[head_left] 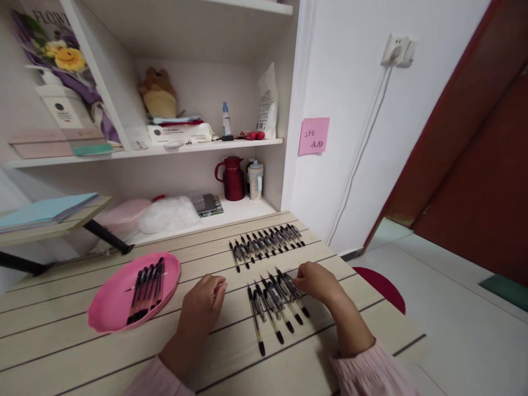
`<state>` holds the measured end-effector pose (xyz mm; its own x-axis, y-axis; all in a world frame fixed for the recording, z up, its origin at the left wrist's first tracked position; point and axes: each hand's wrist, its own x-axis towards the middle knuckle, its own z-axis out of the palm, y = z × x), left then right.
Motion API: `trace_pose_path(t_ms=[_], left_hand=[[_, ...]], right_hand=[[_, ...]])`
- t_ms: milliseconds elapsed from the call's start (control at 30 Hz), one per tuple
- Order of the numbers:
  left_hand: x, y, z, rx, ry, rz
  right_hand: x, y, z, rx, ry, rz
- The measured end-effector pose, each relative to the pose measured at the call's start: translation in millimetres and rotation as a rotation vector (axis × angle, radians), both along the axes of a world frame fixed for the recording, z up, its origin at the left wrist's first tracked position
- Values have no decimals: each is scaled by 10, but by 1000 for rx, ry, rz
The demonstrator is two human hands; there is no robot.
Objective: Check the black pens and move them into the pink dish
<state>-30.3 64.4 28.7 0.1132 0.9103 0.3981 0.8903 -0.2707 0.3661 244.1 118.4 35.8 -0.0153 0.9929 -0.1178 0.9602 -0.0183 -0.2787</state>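
Observation:
On the pale wooden table [82, 352] lie two rows of black pens: a far row [266, 243] of several and a near row [274, 302] of several. My right hand [317, 281] rests curled at the top right end of the near row, its fingers closed and touching the nearest pens. My left hand [203, 303] lies just left of that row, fingers curled with the tips pinched together; anything in them is hidden. A pink plate [109, 305] at the left holds several more black pens [147, 287].
Shelves behind the table carry a red jug [232, 177], a cup [256, 180], a plastic bag [169, 213], a pink lidded box [124, 214], a soft toy and papers. A pink note [313, 135] hangs on the wall. A red stool [381, 283] stands by the table's right edge.

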Motion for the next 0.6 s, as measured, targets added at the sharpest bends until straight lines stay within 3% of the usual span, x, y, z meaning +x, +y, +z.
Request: trace_pose_path(t_ms=[400, 600], left_hand=[[-54, 70, -151, -22, 51, -24], [-60, 60, -135, -14, -2, -47]], right_hand=[[-11, -473, -156, -16, -43, -5], [3, -477, -224, 41, -4, -70]])
